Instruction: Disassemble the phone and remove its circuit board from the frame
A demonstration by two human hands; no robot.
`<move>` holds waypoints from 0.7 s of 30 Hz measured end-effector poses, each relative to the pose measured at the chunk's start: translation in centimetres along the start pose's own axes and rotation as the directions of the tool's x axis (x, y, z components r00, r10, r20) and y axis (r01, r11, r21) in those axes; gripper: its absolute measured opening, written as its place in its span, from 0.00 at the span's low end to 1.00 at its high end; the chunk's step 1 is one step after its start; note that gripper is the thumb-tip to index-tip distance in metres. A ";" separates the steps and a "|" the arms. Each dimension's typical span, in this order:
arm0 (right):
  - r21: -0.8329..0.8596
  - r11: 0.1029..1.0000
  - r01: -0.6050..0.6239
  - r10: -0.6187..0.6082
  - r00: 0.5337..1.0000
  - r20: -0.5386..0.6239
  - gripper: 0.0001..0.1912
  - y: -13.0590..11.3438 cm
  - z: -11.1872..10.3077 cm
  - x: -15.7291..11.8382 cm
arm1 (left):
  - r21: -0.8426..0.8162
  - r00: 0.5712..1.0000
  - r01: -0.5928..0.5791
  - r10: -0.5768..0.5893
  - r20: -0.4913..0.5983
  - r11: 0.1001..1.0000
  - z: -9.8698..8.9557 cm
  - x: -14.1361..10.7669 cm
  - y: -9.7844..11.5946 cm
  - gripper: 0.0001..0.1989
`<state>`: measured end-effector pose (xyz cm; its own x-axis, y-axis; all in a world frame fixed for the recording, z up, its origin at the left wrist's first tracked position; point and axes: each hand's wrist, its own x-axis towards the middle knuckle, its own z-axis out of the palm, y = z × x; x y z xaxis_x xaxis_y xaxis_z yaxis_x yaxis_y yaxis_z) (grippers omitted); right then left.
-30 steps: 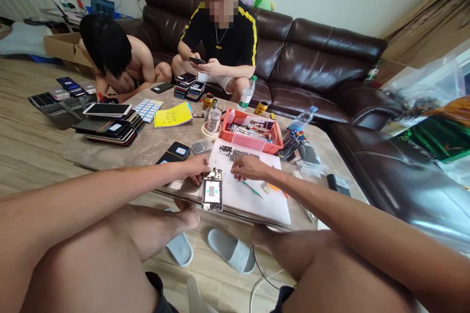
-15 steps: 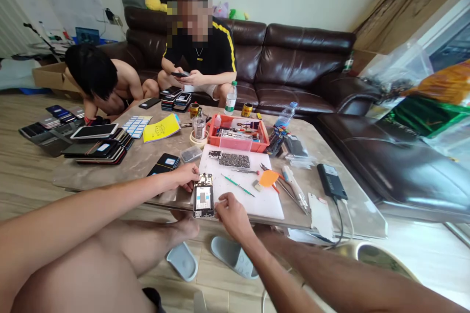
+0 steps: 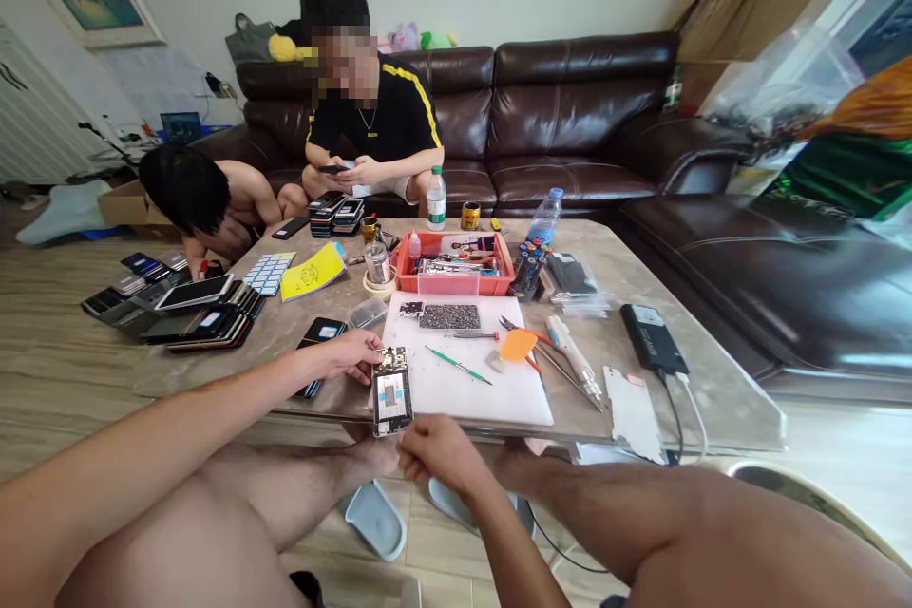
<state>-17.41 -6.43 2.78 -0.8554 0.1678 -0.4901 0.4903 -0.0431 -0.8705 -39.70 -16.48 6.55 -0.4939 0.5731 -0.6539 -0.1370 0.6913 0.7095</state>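
Note:
An opened smartphone [image 3: 391,397] lies at the near edge of a white mat, its circuit board and battery exposed. The fingers of my left hand [image 3: 354,356] grip its upper left corner. Just off the phone's lower end is my right hand [image 3: 440,454], fingers curled together; anything pinched in them is hidden. On the white mat [image 3: 427,404] lie a green pen-like tool [image 3: 460,365], a small screwdriver [image 3: 471,335], an orange pick [image 3: 519,345] and a dark speckled pad [image 3: 448,316]. Orange-handled pliers [image 3: 523,334] rest near the pick.
Behind the mat stands a red tool tray [image 3: 456,283]. Stacked phones [image 3: 206,323] and a yellow booklet [image 3: 312,273] are to the left. A white-handled tool [image 3: 570,353] and a black power box [image 3: 652,339] lie right. Two people sit across the table, one holding a phone.
My right hand has moved down toward me, away from the phone's right side to below its lower end. My left hand still holds the phone. The head view has shifted.

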 end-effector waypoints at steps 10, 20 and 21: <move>-0.734 0.670 0.111 -0.502 0.797 -0.337 0.22 -8.7 -7.3 11.7 | -0.195 0.993 -0.011 0.033 0.111 0.981 -0.7 0.7 -1.8 0.25; -0.920 0.367 0.138 -0.628 0.767 -0.135 0.15 -7.9 -7.5 14.1 | -0.342 0.986 0.028 0.030 0.162 0.939 -0.4 0.5 -1.9 0.12; -0.921 0.360 0.151 -0.644 0.754 -0.128 0.15 -8.3 -7.8 13.8 | -0.352 0.987 0.030 0.029 0.161 0.936 -0.3 0.5 -1.9 0.11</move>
<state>-31.97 3.94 3.56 -0.9396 0.2803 0.1966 0.2013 0.9167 -0.3452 -39.98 -17.63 4.98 -0.3531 0.6565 -0.6666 -0.4450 0.5089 0.7369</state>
